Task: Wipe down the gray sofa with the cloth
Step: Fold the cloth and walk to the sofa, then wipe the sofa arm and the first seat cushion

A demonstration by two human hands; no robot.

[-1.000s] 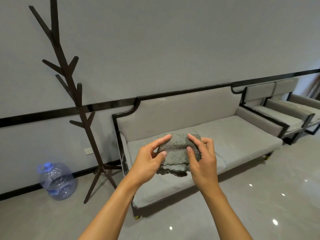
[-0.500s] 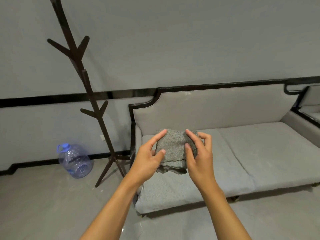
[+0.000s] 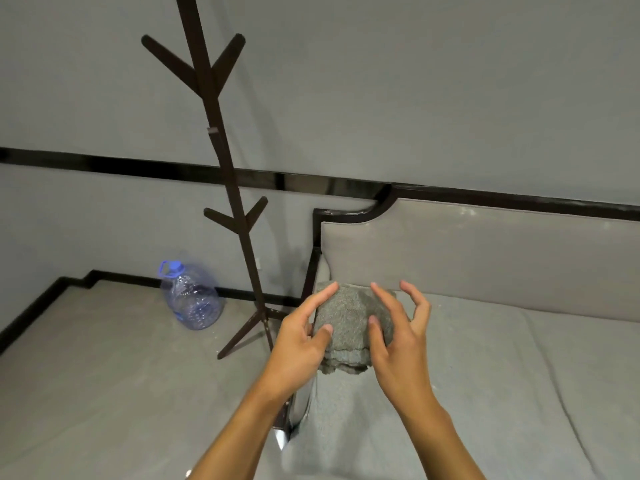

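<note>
A folded grey cloth (image 3: 349, 323) is held in the air between both hands, above the left end of the gray sofa (image 3: 502, 358). My left hand (image 3: 298, 344) pinches its left side with thumb and fingers. My right hand (image 3: 398, 341) grips its right side with thumb and forefinger, while its other fingers spread loosely behind. The sofa has a pale backrest (image 3: 485, 258) with a black frame, and its seat cushion fills the lower right of the view.
A dark wooden coat stand (image 3: 221, 161) rises just left of the sofa's arm. A clear water jug with a blue cap (image 3: 190, 296) sits on the floor by the wall. Grey tiled floor (image 3: 104, 375) lies to the left.
I have come much closer to the sofa's left end, which now fills the lower right. Both hands keep hold of the cloth; the right hand's outer fingers have spread apart.
</note>
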